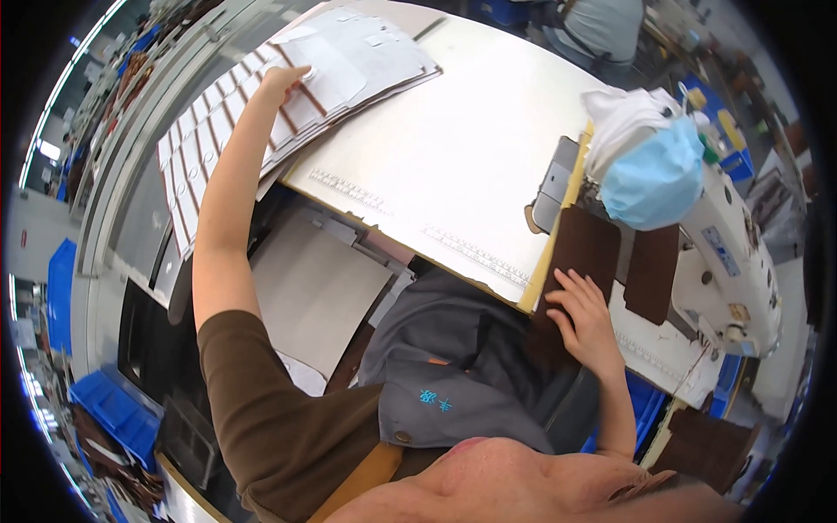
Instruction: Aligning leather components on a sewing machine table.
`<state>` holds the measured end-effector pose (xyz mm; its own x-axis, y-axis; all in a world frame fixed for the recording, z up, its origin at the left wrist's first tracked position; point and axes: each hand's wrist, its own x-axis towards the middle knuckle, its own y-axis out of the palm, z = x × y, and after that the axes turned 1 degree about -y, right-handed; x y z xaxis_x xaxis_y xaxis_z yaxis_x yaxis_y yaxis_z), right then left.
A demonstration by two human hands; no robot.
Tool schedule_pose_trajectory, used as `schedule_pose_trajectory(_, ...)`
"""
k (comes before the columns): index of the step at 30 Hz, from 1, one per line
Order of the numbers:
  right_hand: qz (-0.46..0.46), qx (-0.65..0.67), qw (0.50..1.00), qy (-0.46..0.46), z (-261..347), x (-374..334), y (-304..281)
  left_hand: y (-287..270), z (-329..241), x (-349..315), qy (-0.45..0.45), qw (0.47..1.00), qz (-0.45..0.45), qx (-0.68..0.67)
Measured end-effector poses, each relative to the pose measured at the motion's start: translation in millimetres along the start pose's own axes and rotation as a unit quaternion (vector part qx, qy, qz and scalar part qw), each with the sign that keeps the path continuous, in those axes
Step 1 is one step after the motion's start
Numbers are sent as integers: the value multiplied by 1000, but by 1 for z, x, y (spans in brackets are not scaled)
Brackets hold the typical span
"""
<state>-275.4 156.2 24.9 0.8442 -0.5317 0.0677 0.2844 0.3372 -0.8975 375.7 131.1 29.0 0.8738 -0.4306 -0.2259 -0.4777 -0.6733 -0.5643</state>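
At the far left, my left hand reaches over a stack of white sheets with brown strips laid across it in a row. Its fingers look pinched together beside a small white round spot; whether a strip is between them is too small to tell. My right hand rests with fingers spread on a dark brown leather-like panel at the table's right edge. Another dark brown piece lies just right of it, under the sewing machine.
A white worktable with ruler markings and a yellow edge spans the middle. White cloth and a light blue face mask cover the machine's head. Blue bins stand at lower left. A person sits beyond the table.
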Motion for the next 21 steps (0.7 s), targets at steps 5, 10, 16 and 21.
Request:
schedule_pose_trajectory(5,-63,-39,997,-11,-7,14,7,22,-17,-33,351,867,-281,214)
schedule_pose_trajectory(10,-69,-106,991,-38,-24,13,8,74,-122,-207,648,638,-213,358)
schedule_pose_trajectory(16,-98,-103,988,-65,-48,36,9,164,-54,-345,639,521,284,490)
schedule_pose_trajectory(21,-121,-101,985,-77,-72,49,2,194,-74,-337,573,629,315,422)
